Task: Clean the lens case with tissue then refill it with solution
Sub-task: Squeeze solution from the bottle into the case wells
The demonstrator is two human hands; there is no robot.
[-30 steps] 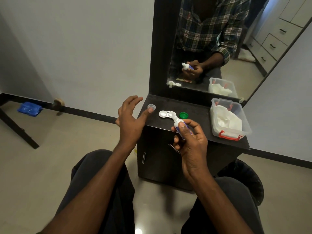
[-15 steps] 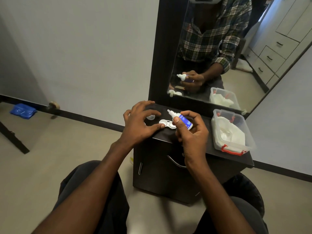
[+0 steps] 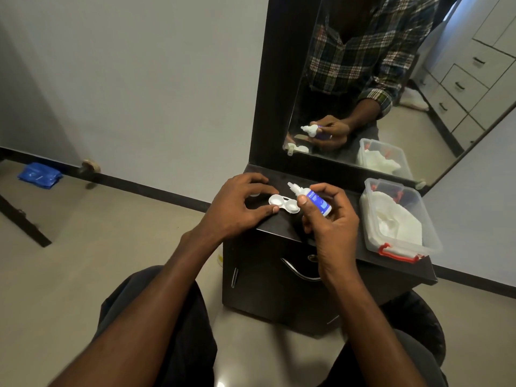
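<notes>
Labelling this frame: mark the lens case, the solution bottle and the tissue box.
lens case point(image 3: 284, 203): head view, bridge between the two wells.
solution bottle point(image 3: 317, 202): head view, blue label.
tissue box point(image 3: 398, 251): head view, red front latch.

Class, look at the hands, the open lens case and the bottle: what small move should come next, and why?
Probably tip the solution bottle so its nozzle points down over a well of the lens case. The right hand grips the uncapped bottle just above the case, the left hand steadies the case on the cabinet top, and both wells lie open.

A home bedroom: dressing mirror point(image 3: 391, 88) (drawers reflected), dark cabinet point(image 3: 279, 289).
</notes>
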